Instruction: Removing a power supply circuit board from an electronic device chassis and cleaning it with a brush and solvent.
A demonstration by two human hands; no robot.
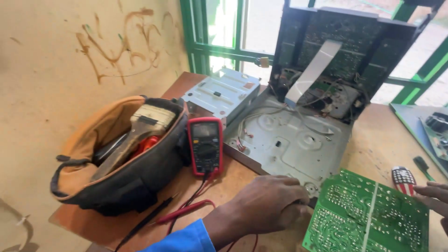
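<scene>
Left hand (270, 203), blue sleeve at wrist, lies nearest the lens: fingers curled together, knuckles up, resting at the front edge of the metal chassis tray (289, 140) and touching the left corner of the green circuit board (368, 217). Whether anything is pinched under the fingers can't be told; palm side hidden.

Right hand (435, 196) only partly in frame at rt edge, fingers extended and slightly apart, tips at the board's right edge; grip unclear.

Remaining items, largest first:
- Wooden table (382, 135), bare surface btwn chassis and rt side.
- Upright black rear panel (345, 51) w/ white ribbon cable (312, 70), standing at the far end of the chassis tray, loose wiring at its base.
- Open tool bag (121, 158), tan and black, at left; paint brush (140, 128) and red-handled tool inside.
- Grey metal drive unit (221, 93), behind the meter, just beside the tray.
- Green circuit board, solder side up, at front rt, overlapping the tray's near corner.
- Red multimeter (205, 145), leaning btwn bag and tray; red and black probe leads (186, 210) trail toward the near edge.
- Screwdriver w/ striped handle (403, 179), just beyond the board, near the rt hand.
</scene>
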